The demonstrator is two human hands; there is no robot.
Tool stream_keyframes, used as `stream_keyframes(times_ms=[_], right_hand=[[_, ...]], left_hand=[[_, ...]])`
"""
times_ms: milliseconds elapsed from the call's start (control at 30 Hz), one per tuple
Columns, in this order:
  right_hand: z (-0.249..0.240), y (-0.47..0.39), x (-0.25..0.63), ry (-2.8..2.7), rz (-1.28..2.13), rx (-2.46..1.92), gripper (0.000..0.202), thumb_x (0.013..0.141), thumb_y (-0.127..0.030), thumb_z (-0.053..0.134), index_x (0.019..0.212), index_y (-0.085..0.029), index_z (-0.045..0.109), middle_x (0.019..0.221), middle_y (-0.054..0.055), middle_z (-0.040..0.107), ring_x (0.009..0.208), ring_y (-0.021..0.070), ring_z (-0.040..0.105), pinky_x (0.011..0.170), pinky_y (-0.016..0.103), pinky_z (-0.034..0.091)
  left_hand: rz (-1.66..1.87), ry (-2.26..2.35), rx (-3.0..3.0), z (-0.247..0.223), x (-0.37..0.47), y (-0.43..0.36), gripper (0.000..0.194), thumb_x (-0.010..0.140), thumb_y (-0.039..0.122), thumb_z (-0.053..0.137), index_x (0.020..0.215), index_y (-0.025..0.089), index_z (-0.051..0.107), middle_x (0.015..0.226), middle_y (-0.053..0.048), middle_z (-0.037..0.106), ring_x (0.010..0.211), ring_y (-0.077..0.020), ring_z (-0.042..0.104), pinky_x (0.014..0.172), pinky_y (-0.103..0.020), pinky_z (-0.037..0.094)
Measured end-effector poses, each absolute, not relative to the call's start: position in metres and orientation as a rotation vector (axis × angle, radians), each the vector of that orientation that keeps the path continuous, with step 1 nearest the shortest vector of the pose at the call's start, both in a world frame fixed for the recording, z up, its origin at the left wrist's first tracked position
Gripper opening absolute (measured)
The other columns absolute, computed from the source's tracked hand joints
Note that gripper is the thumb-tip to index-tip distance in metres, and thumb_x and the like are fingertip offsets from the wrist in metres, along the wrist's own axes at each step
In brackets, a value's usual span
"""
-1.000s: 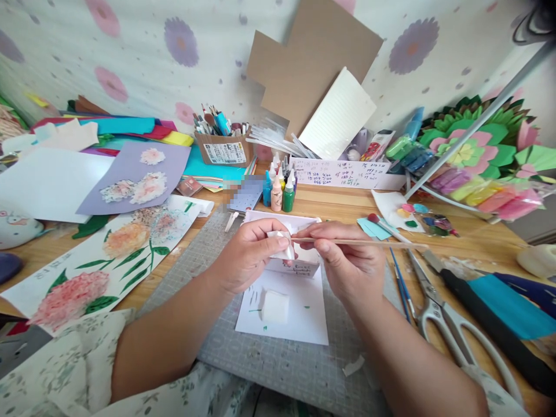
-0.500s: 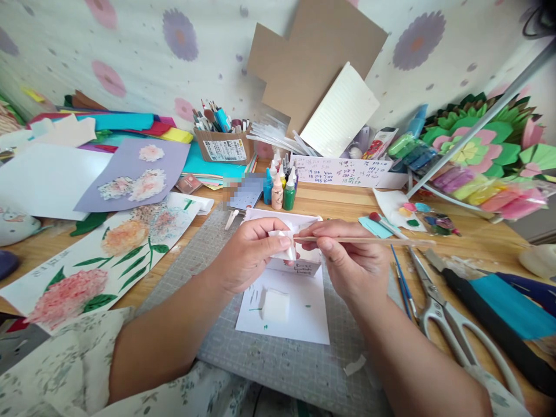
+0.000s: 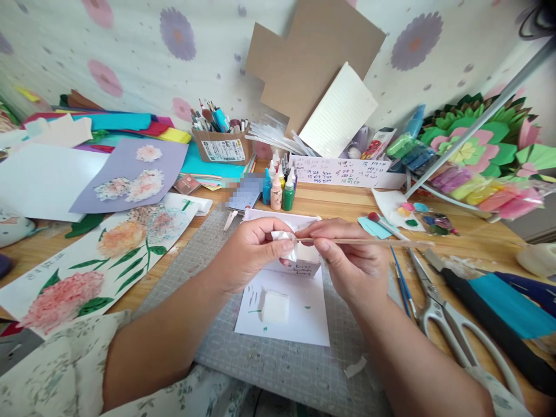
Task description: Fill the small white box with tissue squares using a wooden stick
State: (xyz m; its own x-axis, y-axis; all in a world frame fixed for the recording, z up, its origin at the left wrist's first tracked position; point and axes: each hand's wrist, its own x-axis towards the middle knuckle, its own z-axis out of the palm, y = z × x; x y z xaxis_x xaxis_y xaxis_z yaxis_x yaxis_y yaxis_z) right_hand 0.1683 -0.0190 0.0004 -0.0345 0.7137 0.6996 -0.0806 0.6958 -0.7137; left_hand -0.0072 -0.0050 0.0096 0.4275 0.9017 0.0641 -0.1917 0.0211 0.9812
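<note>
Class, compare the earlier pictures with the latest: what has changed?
The white paper in the left hand has changed shape slightly, now looking more bunched. Nothing was taken up or let go: the right hand still holds the thin stick. The bottles and scissors stayed put.

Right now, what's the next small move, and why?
I'd probably roll the thin stick slightly in the right hand, keeping the left hand steady: the stick's end appears to meet the white tissue pinched in the left, and both grips look closed.
</note>
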Motion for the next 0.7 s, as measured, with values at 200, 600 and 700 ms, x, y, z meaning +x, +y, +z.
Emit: stream_keyframes(times_ms=[200, 600, 700], right_hand=[[-0.0005, -0.0183, 0.1666, -1.482, 0.649, -0.575, 0.02, 0.084, -0.01, 0.066, 0.091, -0.027, 0.074, 0.087, 0.002, 0.076, 0.085, 0.0191, 0.072, 0.079, 0.039, 0.059], [-0.0067, -0.0194, 0.1648, -1.363, 0.84, -0.533, 0.019, 0.088, -0.012, 0.063, 0.096, -0.026, 0.073, 0.09, 0.001, 0.073, 0.078, 0.0147, 0.07, 0.07, 0.032, 0.059], [-0.0069, -0.0184, 0.1647, -1.372, 0.803, -0.558, 0.02, 0.088, -0.011, 0.063, 0.095, -0.027, 0.073, 0.09, 0.001, 0.074, 0.081, 0.0155, 0.07, 0.072, 0.033, 0.059]], left_hand=[[1.006, 0.79, 1.282, 0.0118, -0.0057, -0.0053, 0.023, 0.077, 0.022, 0.074, 0.086, 0.019, 0.054, 0.07, 0.004, 0.065, 0.065, -0.0107, 0.062, 0.06, -0.021, 0.045], [1.091, 0.743, 1.311, 0.0056, -0.0066, -0.0018, 0.023, 0.086, 0.025, 0.064, 0.093, 0.021, 0.043, 0.071, 0.004, 0.067, 0.066, -0.0131, 0.065, 0.063, -0.025, 0.048], [1.141, 0.779, 1.35, 0.0045, -0.0069, -0.0033, 0.022, 0.087, 0.023, 0.063, 0.092, 0.022, 0.041, 0.067, 0.006, 0.063, 0.063, -0.0121, 0.063, 0.063, -0.024, 0.047]])
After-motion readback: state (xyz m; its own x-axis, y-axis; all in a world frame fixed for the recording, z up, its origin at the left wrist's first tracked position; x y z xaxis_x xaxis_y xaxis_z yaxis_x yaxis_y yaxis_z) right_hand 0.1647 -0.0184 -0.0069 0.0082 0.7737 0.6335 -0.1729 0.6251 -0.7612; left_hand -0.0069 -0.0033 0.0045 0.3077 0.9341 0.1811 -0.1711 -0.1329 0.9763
